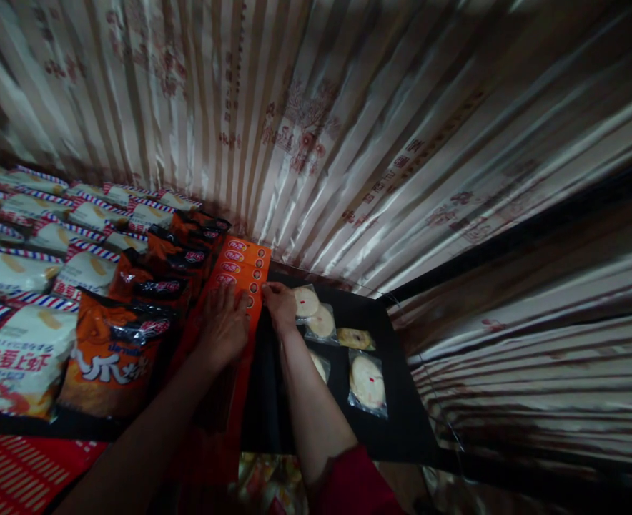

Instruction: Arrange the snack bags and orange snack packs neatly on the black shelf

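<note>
Overlapping orange snack packets [252, 256] lie in a column on the black shelf. My left hand [224, 327] rests flat across them, fingers stretched forward. At their right edge is my right hand [282, 304], its fingers bent and drawn together; dim light hides what, if anything, they pinch. Close by my right hand are round, pale flat cakes in clear wrappers [306, 300], partly covered by the hand and forearm. A yellowish wrapped packet [357, 338] and another wrapped round cake [367, 381] lie farther right on the shelf.
Left of my hands stand orange-and-black snack bags [113, 361], then rows of white snack bags [23, 357]. A red plastic basket [31, 472] sits at the lower left. A pleated printed curtain [305, 129] hangs behind the black shelf [402, 422]. A dark bar [525, 229] crosses the right side.
</note>
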### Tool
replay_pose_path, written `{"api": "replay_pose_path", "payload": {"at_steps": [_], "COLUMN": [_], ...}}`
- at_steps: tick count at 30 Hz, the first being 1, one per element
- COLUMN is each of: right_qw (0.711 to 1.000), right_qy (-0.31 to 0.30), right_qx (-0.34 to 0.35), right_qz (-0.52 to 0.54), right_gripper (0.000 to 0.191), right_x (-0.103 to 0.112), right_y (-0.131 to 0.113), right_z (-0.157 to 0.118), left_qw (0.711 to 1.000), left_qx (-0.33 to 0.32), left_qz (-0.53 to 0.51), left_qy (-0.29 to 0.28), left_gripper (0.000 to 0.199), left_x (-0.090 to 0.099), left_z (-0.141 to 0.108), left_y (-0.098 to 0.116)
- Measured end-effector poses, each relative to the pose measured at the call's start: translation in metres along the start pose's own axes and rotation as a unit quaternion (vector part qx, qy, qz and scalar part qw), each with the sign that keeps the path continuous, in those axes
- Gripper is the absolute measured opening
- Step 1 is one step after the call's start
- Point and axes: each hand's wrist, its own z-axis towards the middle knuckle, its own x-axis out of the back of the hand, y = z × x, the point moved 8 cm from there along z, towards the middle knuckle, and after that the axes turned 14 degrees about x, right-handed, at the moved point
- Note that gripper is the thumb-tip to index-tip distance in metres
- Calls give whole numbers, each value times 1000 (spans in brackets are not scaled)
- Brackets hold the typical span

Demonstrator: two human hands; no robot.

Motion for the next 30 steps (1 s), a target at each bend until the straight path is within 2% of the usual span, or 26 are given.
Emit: {"api": "replay_pose_path", "payload": {"at_steps": [3, 14, 20, 30], "right_qw": [999, 997, 997, 996], "right_qy": [-1, -14, -23, -31], "right_qx": [-35, -70, -55, -71], "right_qz": [-3, -26, -48, -41], "right_gripper": [22, 24, 25, 23], "right_x": [0, 6, 8, 7], "right_y": [3, -9, -15, -13], "right_z": [-1, -5, -6, -6], "left_qw": [1000, 1000, 999, 999], "left_qx": [-3, -7, -21, -17], "left_qz": [-2, -24, -33, -21], "left_qy": [10, 18, 20, -43], "left_gripper": [48, 47, 49, 55], "left_x": [0, -3, 4, 0], "left_z": [0, 1, -7, -19], "left_y": [0, -1, 9, 15]}}
